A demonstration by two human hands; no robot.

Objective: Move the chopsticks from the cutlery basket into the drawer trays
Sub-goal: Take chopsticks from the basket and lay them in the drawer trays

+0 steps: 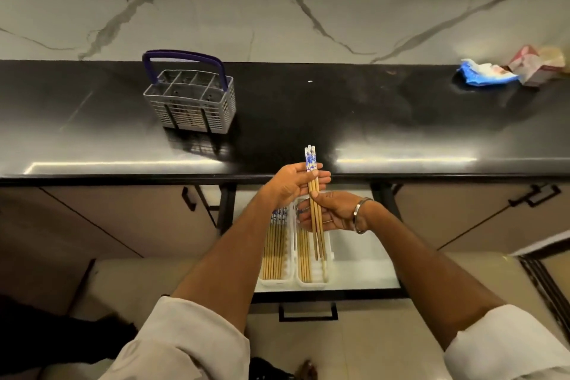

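Crumpled wrappers (505,71) on black counter (370,120)

Cutlery basket (189,102) stood on surface (339,120), left of centre. Two trays (310,282) lay side by side in drawer (370,268) below front edge.

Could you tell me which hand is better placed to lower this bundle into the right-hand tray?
Probably the right hand: it pinches the chopsticks directly over the right tray. The left hand holds their patterned tops, nearer the counter.

Tan chopsticks (315,203) with blue-and-white floral tops, grey basket (192,102) with purple handle, glossy black counter (385,126)
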